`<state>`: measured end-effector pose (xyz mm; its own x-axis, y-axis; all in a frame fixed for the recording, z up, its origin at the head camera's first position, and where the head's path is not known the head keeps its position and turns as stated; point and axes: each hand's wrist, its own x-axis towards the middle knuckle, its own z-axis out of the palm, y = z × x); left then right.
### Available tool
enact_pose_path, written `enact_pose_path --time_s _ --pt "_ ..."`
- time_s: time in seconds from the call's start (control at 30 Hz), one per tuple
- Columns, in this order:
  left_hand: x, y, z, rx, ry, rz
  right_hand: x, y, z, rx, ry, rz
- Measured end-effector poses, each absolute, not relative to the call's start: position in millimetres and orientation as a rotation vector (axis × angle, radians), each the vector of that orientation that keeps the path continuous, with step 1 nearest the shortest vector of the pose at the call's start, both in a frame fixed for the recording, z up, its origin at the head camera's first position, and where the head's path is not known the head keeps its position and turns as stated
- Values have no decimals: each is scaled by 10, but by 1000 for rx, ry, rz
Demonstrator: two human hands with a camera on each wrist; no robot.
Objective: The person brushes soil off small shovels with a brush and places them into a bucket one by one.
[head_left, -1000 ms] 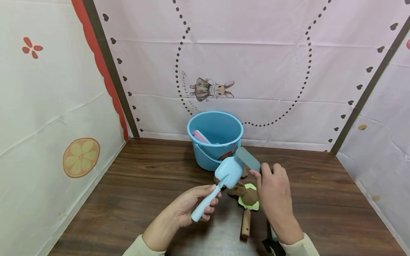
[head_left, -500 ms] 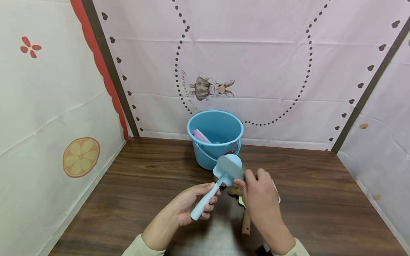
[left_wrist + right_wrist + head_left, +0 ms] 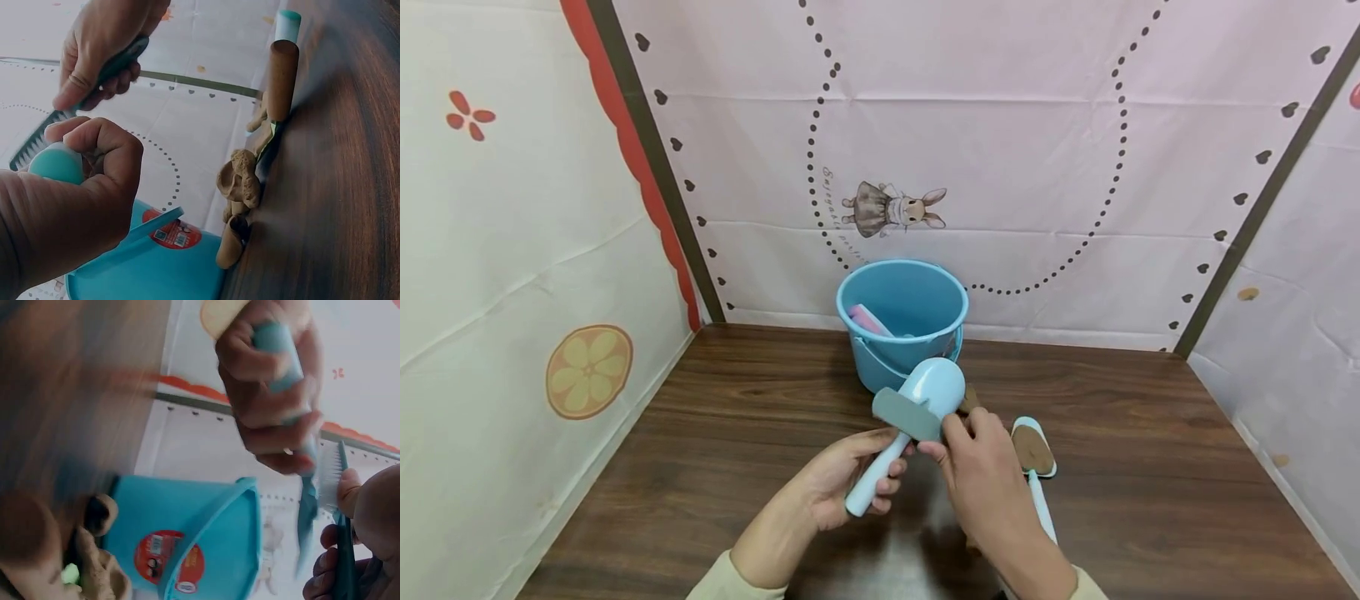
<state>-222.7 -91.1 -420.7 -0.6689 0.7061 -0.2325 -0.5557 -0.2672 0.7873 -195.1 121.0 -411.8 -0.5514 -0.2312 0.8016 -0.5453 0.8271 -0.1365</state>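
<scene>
In the head view, the right fingers [image 3: 957, 432] hide the brush [image 3: 904, 413] at its handle end.

Even, fairly bright light fills the head view, which is mostly sharp; a pale glare lies on the near middle of the desk [image 3: 910, 562], a small highlight on the shovel [image 3: 937, 383], dark shadow beside the bucket [image 3: 906, 290]. The 2 wrist views are dimmer and muted; in the right, motion blur smears the shovel and much of the desk.
</scene>
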Motion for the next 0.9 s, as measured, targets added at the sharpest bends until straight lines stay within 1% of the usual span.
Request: enact_pose_path --time_s 0.07,0.27,0.33,0.43,0.57,0.67,0.73,0.9 --pt "-2230 -909 -4201 216 1158 2002 -1958 1232 -4105 538 -2173 467" --pt "-2232 -921 -4194 212 1205 1984 -2067 1520 -4061 272 -2315 473" --pt "-2234 -927 -4203 218 1211 1982 -2079 1575 -4055 238 -2352 473" --pt "-2235 -927 -4214 212 1213 1986 -2039 1519 -4039 287 -2326 482" --pt "-2232 -925 -4215 203 1222 1999 -1936 1277 -4058 462 -2237 487" --pt "-2231 -929 -4203 217 1241 1999 -1919 1198 -4086 527 -2216 473" --pt "-2232 -934 -4194 224 1256 1995 -1941 1244 -4081 493 -2228 466" --pt "-2229 -954 -4184 236 1282 1972 -2034 1495 -4042 296 -2288 474"
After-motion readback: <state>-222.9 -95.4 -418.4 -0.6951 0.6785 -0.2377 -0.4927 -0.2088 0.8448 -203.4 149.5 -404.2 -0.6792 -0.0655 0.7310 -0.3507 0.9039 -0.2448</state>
